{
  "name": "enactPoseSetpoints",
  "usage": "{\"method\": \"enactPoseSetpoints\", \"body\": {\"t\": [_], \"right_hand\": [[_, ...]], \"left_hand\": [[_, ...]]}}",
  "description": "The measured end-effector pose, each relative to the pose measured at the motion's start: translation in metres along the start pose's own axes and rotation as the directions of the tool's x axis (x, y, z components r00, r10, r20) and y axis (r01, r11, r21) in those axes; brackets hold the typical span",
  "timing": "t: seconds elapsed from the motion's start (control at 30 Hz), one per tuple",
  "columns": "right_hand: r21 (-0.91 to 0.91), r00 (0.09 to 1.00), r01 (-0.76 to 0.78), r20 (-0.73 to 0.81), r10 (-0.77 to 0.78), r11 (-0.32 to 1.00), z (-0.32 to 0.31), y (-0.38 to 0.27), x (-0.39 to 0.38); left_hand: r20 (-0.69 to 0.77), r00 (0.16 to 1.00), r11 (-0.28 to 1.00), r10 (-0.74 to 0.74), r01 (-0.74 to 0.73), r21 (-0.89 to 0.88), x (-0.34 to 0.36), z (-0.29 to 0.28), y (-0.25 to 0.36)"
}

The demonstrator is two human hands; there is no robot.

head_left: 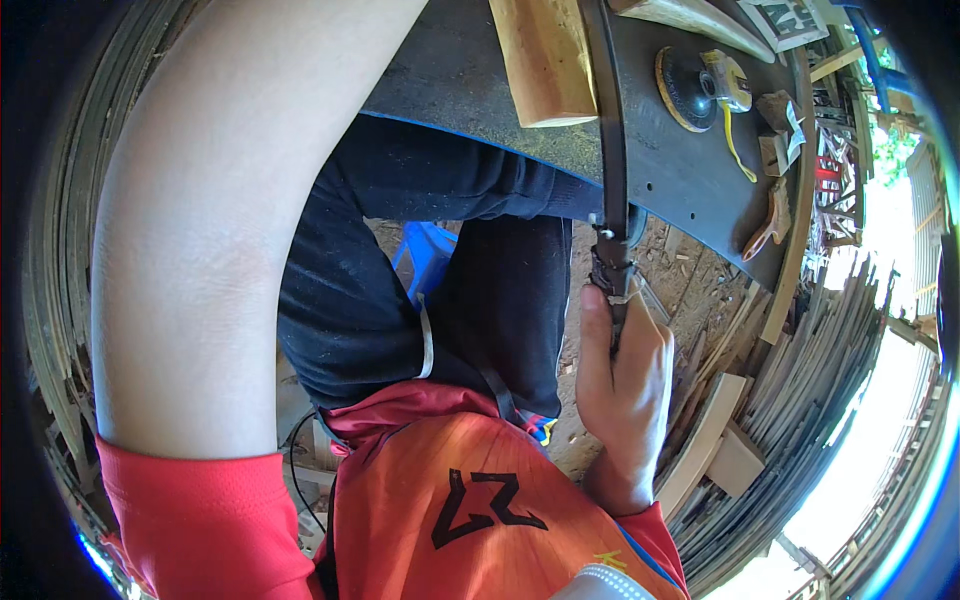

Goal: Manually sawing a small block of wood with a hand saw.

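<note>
Within right fingers, near end of dark strip, binding just beyond.

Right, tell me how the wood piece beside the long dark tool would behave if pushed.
The wood piece looks thick and solid, so it is probably stiff and fairly weighty. Its angular edges suggest it would slide rather than roll.

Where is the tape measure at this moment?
The tape measure is in the upper right of the head view, on the dark table, just right of a round black disc.
</note>
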State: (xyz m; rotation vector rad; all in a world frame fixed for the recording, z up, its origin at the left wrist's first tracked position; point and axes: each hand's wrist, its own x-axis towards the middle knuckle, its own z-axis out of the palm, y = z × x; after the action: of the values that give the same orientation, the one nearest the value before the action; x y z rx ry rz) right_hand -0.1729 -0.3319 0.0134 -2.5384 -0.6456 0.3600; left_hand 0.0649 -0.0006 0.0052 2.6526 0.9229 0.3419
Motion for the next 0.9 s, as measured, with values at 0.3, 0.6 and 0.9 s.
{"method": "enactPoseSetpoints", "body": {"t": [0.3, 0.6, 0.9], "right_hand": [[-0.053, 1.0, 0.026, -0.012, -0.027, 0.998, 0.001, 0.002, -0.007], [-0.089, 0.999, 0.023, -0.043, -0.027, 0.996, 0.002, 0.002, -0.001], [-0.038, 1.0, -0.021, -0.015, 0.02, 0.999, -0.008, -0.001, 0.001]], "left_hand": [[0.081, 0.996, 0.996, 0.036, -0.042, 0.074, -0.003, -0.006, 0.004], [0.099, 0.995, 1.0, 0.012, -0.009, -0.029, -0.01, -0.014, -0.001], [0.019, 0.995, 0.995, 0.099, -0.1, 0.03, -0.006, -0.004, -0.009]]}}
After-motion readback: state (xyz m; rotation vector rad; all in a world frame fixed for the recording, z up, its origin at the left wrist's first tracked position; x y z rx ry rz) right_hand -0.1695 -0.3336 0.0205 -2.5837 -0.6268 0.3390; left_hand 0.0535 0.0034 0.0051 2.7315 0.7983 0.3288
